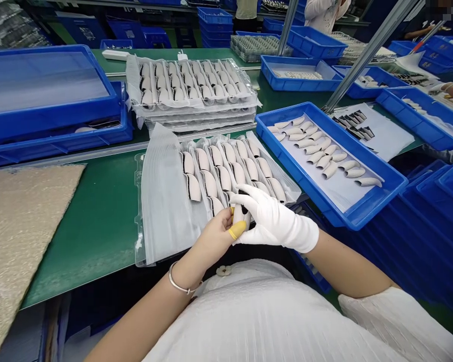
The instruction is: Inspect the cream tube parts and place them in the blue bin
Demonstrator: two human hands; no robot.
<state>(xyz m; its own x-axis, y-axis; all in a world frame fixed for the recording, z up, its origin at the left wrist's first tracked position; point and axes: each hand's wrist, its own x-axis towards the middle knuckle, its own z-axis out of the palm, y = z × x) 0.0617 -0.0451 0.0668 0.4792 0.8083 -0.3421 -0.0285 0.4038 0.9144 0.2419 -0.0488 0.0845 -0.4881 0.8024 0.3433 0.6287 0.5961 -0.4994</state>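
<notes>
A curved white shell with a dark inside [240,217] is held between both hands, close to my body. My left hand [223,229], bare but for yellow finger cots, pinches its lower left side. From the right, my right hand [266,216] in a white glove closes its fingers and thumb around the same piece. Just beyond the hands lies a clear tray lined with white foam sheet [166,201], where similar white shells [210,183] with black edges stand in rows. The hands hide part of the nearest row.
To the right, a blue bin [377,201] holds loose white shells on paper. Behind the tray rises a stack of filled trays [196,113]. Stacked blue bins [109,100] stand at left, near a tan board [22,226]. A metal post [370,55] slants upward; other people work beyond.
</notes>
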